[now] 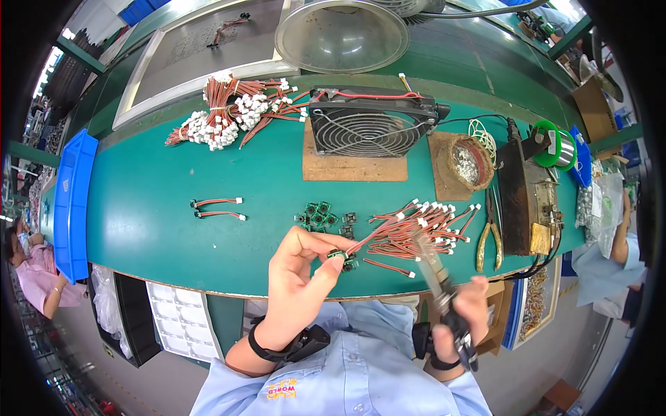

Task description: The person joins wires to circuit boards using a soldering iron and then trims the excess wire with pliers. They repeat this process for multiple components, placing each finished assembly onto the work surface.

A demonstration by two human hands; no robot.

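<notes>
Between thumb and fingers, my left hand [303, 277] pinches a small green circuit board [338, 255] with a red-and-black wire lead running up from it. My right hand [463, 315], to the right, is closed around the black handle of a soldering iron [444, 295]; its long metal front is smeared by motion and points up and away. Several more small green boards [319, 215] lie just beyond my left hand. A pile of wire leads with white connectors [423, 232] spreads beyond the iron. Two boards with leads attached [218, 208] lie apart at the left.
A black fan [370, 125] stands on a brown board at the back. Bundled wire leads [225, 114] lie left of it. On the right are a round solder dish [472, 163], pliers [490, 239], a solder spool [557, 145] and a metal box [520, 201]. A blue tray [73, 204] edges the left.
</notes>
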